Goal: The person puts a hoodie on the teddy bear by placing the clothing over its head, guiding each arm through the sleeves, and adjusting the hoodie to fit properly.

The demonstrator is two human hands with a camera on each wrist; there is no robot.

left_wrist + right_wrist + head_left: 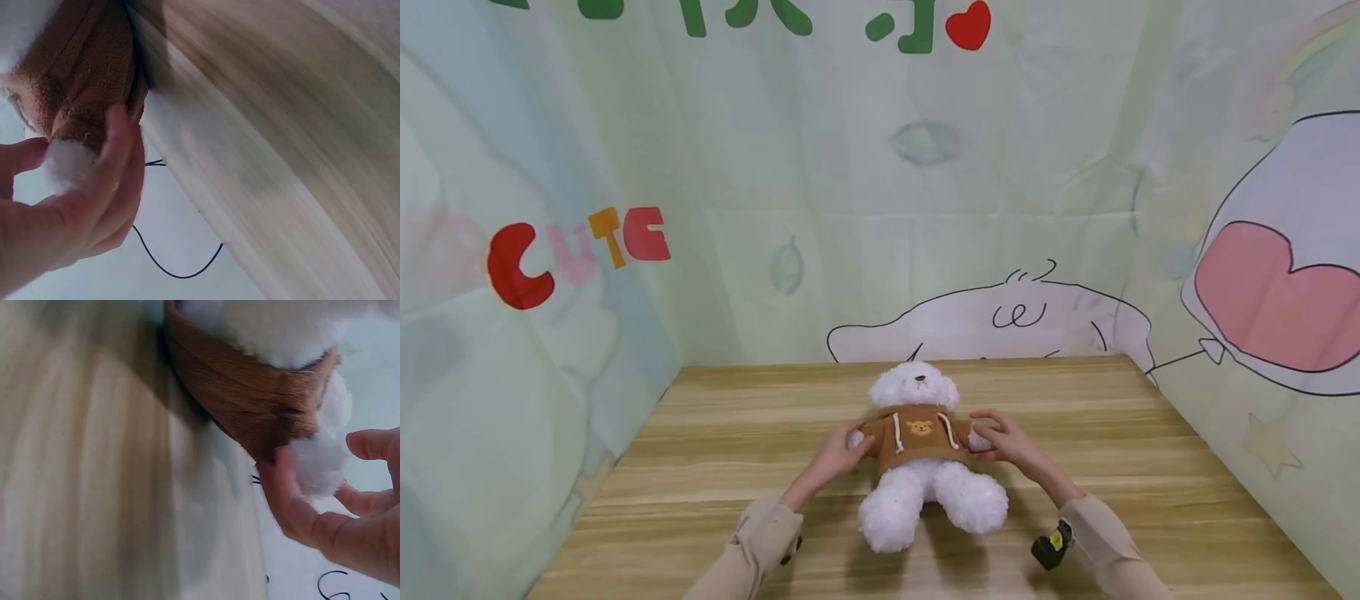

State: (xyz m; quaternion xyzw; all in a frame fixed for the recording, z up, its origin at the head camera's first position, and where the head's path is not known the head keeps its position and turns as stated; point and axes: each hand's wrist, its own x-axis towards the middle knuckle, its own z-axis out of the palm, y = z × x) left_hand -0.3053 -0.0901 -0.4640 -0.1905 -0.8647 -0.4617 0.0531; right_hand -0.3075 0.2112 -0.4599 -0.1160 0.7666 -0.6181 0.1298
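A white plush teddy bear (921,479) in a brown hoodie (917,433) lies on its back on the wooden table, legs toward me. The hoodie bears a small bear face and white drawstrings. My left hand (837,457) holds the paw at the left sleeve; in the left wrist view, the thumb touches the white paw (69,164) from one side and the fingers curve along the other. Beside the opposite paw (317,462), my right hand (1017,446) has its fingers spread; a fingertip touches the sleeve, while the thumb stands slightly off the paw.
The wood-grained table (737,425) ends at a printed cloth backdrop (850,167) with cartoon figures, which rises behind it and along both sides. A black wrist device (1051,546) sits at my right sleeve cuff.
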